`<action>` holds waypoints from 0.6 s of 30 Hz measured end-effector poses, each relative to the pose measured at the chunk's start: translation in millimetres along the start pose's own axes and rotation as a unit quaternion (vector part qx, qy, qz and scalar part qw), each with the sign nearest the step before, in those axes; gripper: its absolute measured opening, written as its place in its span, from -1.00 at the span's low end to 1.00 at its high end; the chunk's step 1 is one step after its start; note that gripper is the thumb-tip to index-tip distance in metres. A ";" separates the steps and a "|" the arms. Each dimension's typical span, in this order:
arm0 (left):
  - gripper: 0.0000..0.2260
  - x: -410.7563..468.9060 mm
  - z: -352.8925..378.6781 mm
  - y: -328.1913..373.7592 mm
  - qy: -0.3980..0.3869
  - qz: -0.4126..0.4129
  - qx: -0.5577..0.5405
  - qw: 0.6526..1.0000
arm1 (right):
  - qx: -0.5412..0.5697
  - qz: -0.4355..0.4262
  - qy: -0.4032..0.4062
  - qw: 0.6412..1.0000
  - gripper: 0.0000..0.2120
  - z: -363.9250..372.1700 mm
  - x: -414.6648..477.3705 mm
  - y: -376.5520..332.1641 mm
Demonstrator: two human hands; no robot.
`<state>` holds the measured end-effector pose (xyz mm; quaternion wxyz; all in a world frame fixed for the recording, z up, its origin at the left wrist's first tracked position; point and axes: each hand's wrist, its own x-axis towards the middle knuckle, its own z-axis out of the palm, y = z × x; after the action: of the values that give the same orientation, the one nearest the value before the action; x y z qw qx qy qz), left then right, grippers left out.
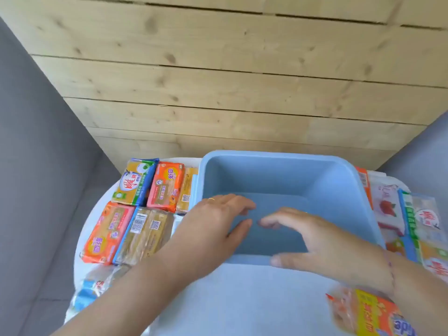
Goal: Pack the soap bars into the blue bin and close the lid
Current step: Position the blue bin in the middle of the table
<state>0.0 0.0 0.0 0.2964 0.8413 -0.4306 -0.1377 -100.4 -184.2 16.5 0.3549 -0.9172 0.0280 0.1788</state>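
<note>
The blue bin [286, 180] sits at the centre of a round white surface [89, 229], its lid off and nothing visible inside; what looks like a pale blue lid [242, 299] lies flat at 6 o'clock from it, touching its near rim.

The left hand [218, 219] reaches over the bin's near-left corner, fingers spread loosely and thumb apart, gripping nothing. The right hand [312, 238] hovers over the near rim, fingers curled halfway and thumb down near the rim edge, also holding nothing. The two sets of fingertips are close but apart.

Wrapped soap bars crowd both flanks. At 9 o'clock from the bin lie an orange soap bar [166, 186] and a green-and-yellow soap bar [134, 181], with a second row nearer, pressed edge to edge. At 3 o'clock a strip of soap bars [417, 221] runs along the bin wall, reaching the surface's edge. At 5 o'clock a yellow-orange soap pack [368, 314] lies partly under the right forearm.

Open room is scarce: the surface shows bare only along its left rim. Beyond it stand a wooden plank wall [218, 81] and grey walls [36, 166].
</note>
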 end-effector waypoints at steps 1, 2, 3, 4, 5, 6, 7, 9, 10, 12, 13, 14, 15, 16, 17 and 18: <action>-0.75 0.7 3.6 -2.6 0.002 0.011 0.018 1.000 | -0.007 -0.004 -0.024 1.000 -0.53 4.4 1.1 2.5; -0.75 0.2 8.6 -4.5 0.021 0.030 0.040 0.999 | -0.031 -0.007 -0.037 0.999 -0.53 9.6 2.2 5.5; -0.76 -1.7 14.7 -7.9 0.040 0.053 0.057 0.996 | -0.056 -0.012 -0.038 0.998 -0.53 15.2 2.6 9.2; -0.77 -2.4 16.7 -9.8 0.054 0.075 0.073 0.993 | -0.089 -0.021 -0.041 0.995 -0.53 16.4 2.4 7.1; -0.78 -2.2 17.3 -10.0 0.056 0.085 0.080 0.992 | -0.106 -0.020 -0.049 0.993 -0.54 17.7 3.0 7.3; -0.80 -6.9 21.8 -9.6 0.056 0.095 0.091 0.990 | -0.128 -0.026 -0.044 0.990 -0.56 23.8 1.3 6.7; -0.80 -10.1 23.6 -10.1 0.056 0.099 0.103 0.988 | -0.159 -0.031 -0.038 0.986 -0.58 26.6 -1.1 5.8; -0.68 -11.0 20.4 -11.8 0.034 0.092 0.105 0.990 | -0.236 -0.043 -0.004 0.971 -0.68 26.9 -5.2 3.8; -0.62 -13.6 20.3 -10.5 0.020 0.089 0.115 0.989 | -0.259 -0.042 0.027 0.965 -0.74 29.4 -9.6 3.4; -0.58 -27.3 26.0 -3.5 0.015 0.091 0.142 0.986 | -0.282 -0.037 0.099 0.954 -0.84 44.0 -25.1 5.3; -0.59 -32.2 28.0 0.6 0.021 0.088 0.150 0.984 | -0.285 -0.033 0.131 0.949 -0.87 48.4 -31.3 5.6; -0.61 -36.3 29.9 4.8 0.021 0.079 0.154 0.985 | -0.283 -0.025 0.155 0.946 -0.90 52.3 -35.1 4.9; -0.64 -39.4 33.2 8.6 0.025 0.073 0.157 0.985 | -0.279 -0.012 0.175 0.944 -0.93 56.1 -38.5 4.0; -0.68 -42.8 37.5 12.1 0.031 0.062 0.159 0.985 | -0.277 -0.001 0.196 0.941 -0.96 59.8 -40.7 4.2; -0.70 -49.7 41.4 17.7 0.041 0.060 0.164 0.984 | -0.271 0.004 0.215 0.938 -0.98 65.5 -47.4 2.7; -0.71 -54.6 45.8 19.8 0.048 0.054 0.167 0.983 | -0.264 0.003 0.224 0.938 -0.97 70.5 -49.5 3.4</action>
<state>-67.3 17.6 -25.1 0.1790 0.8601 -0.4776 -0.0074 -168.9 -143.9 -16.7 0.0840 -0.9941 0.0615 -0.0295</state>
